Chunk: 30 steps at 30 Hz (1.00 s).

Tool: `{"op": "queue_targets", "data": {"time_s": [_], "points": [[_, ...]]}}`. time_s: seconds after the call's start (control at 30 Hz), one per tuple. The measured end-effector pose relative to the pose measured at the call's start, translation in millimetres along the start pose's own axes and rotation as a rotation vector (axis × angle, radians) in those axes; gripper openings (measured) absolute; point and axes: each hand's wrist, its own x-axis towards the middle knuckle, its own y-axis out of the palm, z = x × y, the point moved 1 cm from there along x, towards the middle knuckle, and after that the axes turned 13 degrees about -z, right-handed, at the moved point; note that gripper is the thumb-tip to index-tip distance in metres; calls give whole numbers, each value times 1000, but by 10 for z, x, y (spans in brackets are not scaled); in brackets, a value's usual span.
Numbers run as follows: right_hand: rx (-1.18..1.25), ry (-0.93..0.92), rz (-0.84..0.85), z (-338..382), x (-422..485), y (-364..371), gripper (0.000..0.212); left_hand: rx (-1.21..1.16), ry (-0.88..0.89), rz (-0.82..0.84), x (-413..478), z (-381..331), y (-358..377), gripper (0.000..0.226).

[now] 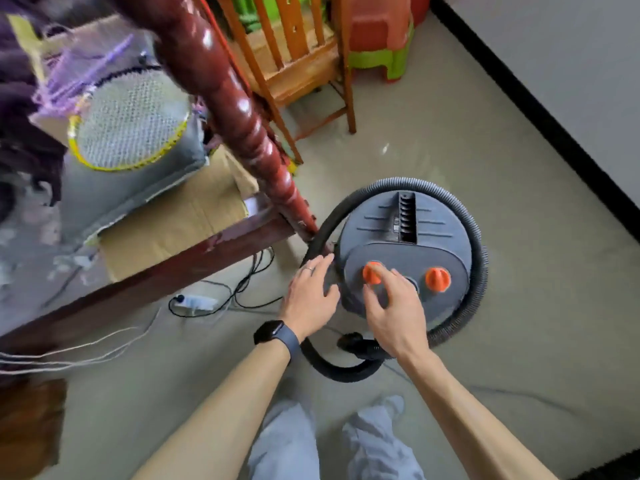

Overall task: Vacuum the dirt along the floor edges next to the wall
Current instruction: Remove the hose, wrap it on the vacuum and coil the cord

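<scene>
Risk: hose (467,216) is coiled round vacuum canister (408,237) and could snag red wooden post (242,133) when pulled. Floor cables (249,289) may catch feet.

R hand (394,317) is spread, index tip on left orange knob (370,274), no grip. L hand (310,299) is flat, holds nothing, at canister's side. Vac sits well apart from wall (571,81).

The pale, glossy floor (519,341) runs to a black skirting (540,116) under the wall (571,64) on the right; a round grey vacuum cleaner (408,237) stands on it near the middle, its ribbed hose (479,237) looped around the body and trailing onto the floor in front; just left stands a dark red bed post (301,216); a white power strip (197,302) with black cables (249,275) lies beside the bed rail; farther back stand a wooden chair (298,64) and stacked plastic stools (381,46), red over green.
</scene>
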Motion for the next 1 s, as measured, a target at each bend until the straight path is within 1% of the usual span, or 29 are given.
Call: {"op": "queue_targets", "data": {"time_s": [0.1, 0.2, 0.27, 0.4, 0.5, 0.6, 0.7, 0.8, 0.9, 1.0], "points": [[-28, -107, 163, 407, -346, 323, 36, -24, -147, -58, -308, 571, -350, 59], [-112, -222, 330, 762, -678, 683, 36, -30, -281, -105, -622, 1238, -633, 58], [-177, -245, 405, 949, -884, 939, 35, -41, -351, -123, -828, 1701, -776, 58], [-244, -249, 454, 1252, -1325, 1601, 35, -61, -461, -136, -1168, 2734, -1010, 58], [-299, -212, 498, 1397, -1687, 2297, 34, -72, -470, -151, -1405, 3628, -1123, 58], [-327, -184, 527, 1457, -2031, 3169, 32, -40, -464, -145, -1569, 4590, -1176, 58], [-349, -166, 575, 1366, -2282, 4173, 35, 17, -477, -152, -1651, 5569, -1115, 58], [-403, -139, 642, 1128, -2422, 5109, 40, 61, -488, -160, -1682, 6389, -874, 58], [-486, -147, 692, 807, -2355, 6052, 45, 81, -485, -158, -1563, 7108, -453, 58], [-566, -201, 683, 429, -2144, 6977, 50, 94, -475, -164, -1302, 7814, 114, 56]]}}
